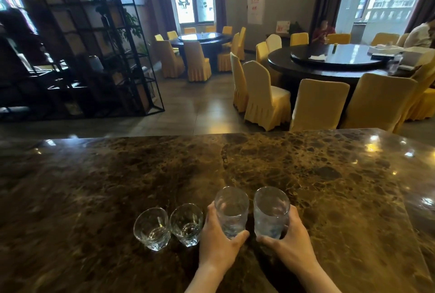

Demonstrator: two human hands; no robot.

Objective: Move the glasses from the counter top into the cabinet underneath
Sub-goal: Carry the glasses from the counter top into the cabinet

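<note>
Glasses, four clear ones, stand in a row near the close edge of the dark brown marble counter (pixel 306 170), whose polished top is veined with gold and catches bright spots of light. Beyond its far edge lies a dining room: a round dark table (pixel 334 62) on the right ringed by yellow-covered chairs (pixel 263 97), a second round table (pixel 202 39) farther back by a window, and a black metal shelf frame (pixel 98 40) on the left.

On the counter, the left hand (pixel 219 238) is wrapped around the left tall clear textured tumbler (pixel 231 210), fingers curled behind its far side and the thumb pressed across its lower front, closed firmly on the glass. The right hand (pixel 290 238) grips the right tall clear textured tumbler (pixel 270 211) in the same way, fingers round the outer side and thumb across the base at the front. The two tumblers are upright, just beside each other with a narrow gap between them. Whether their bases rest on the counter or are slightly lifted cannot be told.

To the left of the held pair stand the two smaller pieces, untouched: a short clear thick-based glass (pixel 187 224) just beside the left hand, and another short clear thick-based glass (pixel 151 228) at the end of the row, nearly touching its neighbour. Both are upright and empty.
</note>
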